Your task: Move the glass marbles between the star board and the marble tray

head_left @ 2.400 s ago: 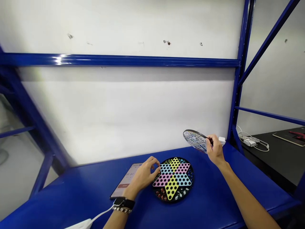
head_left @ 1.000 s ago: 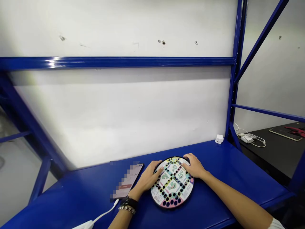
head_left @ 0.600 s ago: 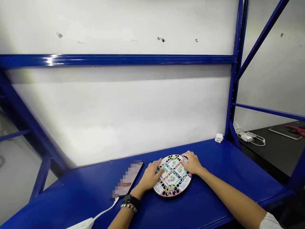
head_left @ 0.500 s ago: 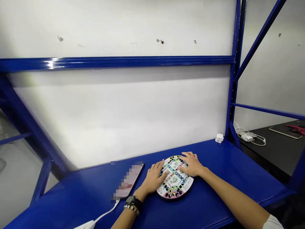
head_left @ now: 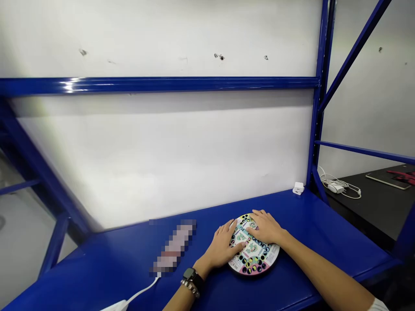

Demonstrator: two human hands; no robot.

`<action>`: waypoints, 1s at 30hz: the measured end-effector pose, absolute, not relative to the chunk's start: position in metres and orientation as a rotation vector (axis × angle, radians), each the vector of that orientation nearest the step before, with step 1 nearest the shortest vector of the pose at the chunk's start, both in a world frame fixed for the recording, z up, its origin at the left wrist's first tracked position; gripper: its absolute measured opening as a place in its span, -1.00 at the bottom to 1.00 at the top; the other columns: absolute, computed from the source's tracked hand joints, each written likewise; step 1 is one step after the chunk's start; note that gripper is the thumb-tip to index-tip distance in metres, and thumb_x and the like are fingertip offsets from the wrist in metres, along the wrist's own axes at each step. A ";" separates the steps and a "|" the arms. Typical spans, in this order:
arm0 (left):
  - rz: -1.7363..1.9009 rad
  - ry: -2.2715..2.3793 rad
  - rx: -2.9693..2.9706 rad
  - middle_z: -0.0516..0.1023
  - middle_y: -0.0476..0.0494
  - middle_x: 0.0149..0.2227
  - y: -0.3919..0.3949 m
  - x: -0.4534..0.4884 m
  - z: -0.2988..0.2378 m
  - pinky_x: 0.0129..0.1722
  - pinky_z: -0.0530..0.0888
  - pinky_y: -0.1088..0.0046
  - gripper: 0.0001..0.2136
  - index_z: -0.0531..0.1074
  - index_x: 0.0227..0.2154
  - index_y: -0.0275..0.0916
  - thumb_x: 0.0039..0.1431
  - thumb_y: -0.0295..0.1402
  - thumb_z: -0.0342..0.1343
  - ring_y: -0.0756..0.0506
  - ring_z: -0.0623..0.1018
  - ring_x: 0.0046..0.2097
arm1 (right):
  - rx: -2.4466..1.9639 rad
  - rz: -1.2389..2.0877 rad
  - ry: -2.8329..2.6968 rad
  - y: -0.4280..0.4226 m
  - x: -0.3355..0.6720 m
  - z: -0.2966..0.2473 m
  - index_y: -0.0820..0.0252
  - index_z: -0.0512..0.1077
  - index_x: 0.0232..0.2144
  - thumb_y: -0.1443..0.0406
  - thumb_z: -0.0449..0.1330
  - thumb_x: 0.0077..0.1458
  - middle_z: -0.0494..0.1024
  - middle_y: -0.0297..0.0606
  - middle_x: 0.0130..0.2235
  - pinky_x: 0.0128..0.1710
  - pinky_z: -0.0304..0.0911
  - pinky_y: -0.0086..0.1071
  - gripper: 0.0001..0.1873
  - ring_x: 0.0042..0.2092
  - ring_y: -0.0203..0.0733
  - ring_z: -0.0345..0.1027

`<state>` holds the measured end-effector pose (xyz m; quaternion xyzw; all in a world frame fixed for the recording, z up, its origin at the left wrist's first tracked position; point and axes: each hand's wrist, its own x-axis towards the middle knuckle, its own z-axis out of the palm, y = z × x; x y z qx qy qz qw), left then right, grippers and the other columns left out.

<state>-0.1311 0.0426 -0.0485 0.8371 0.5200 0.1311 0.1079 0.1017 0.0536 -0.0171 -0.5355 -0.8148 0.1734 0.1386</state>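
Left hand (head_left: 222, 246) and right hand (head_left: 264, 226) lie open and palm-down on a round printed plastic game board (head_left: 256, 264), fingers loosely spread, neither closed around anything. From my remote seat on the head feed, I read the pose as steadying: flat palms spread the contact across the disc, which would suit pinning it or sliding it, though this frame can't settle which (pressure doesn't show in a still). The board sits on a glossy blue metal bench top (head_left: 97, 268), its white face printed with coloured panels and rows of round black holes, with pink along the near rim; the hands cover most of its upper half. Both forearms reach in from the bottom of the view and angle toward each other, the left wrist carrying a black smartwatch (head_left: 192, 276) and a beaded bracelet (head_left: 186, 288). Left of the board lies a phone (head_left: 173, 246), pixelated out, with a thin white cable (head_left: 142, 291) running from its lower end. Farther along the bench, against the wall, stands a small white charger block (head_left: 298, 188); past the blue steel upright (head_left: 320, 108), a black table (head_left: 350, 216) holds a looped white cord (head_left: 333, 188) and a tablet (head_left: 385, 181).
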 end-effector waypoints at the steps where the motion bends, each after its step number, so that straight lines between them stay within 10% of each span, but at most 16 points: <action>1: 0.404 1.529 2.452 0.14 -0.26 0.36 0.042 -0.130 -0.048 0.29 0.13 0.02 -0.24 0.06 0.35 -0.17 0.19 0.14 -0.03 -0.35 0.18 0.33 | -1.521 0.518 -2.377 0.053 0.102 -0.018 0.21 0.19 0.29 -0.06 -0.04 0.20 0.11 -0.02 0.36 0.25 -0.09 0.03 -0.27 0.33 0.18 -0.05; 20: 0.488 1.909 2.078 0.57 -0.08 -0.37 0.032 -0.128 -0.008 -0.41 0.23 0.46 -0.68 0.54 -0.21 -0.18 0.24 -0.12 -0.04 -0.11 0.53 -0.30 | -1.877 0.358 -2.112 0.060 0.105 -0.019 0.25 0.43 -0.06 -0.09 0.04 0.14 0.43 0.07 0.05 0.04 0.12 -0.14 -0.42 0.11 0.13 0.23; 30: 0.566 1.836 2.049 0.58 -0.10 -0.29 0.037 -0.129 -0.017 -0.37 0.28 0.47 -0.66 0.55 -0.17 -0.21 0.20 -0.12 0.00 -0.09 0.53 -0.28 | -1.899 0.360 -2.059 0.068 0.111 -0.024 0.26 0.44 -0.12 -0.08 0.05 0.13 0.45 0.08 0.00 -0.04 0.17 -0.17 -0.44 0.05 0.11 0.32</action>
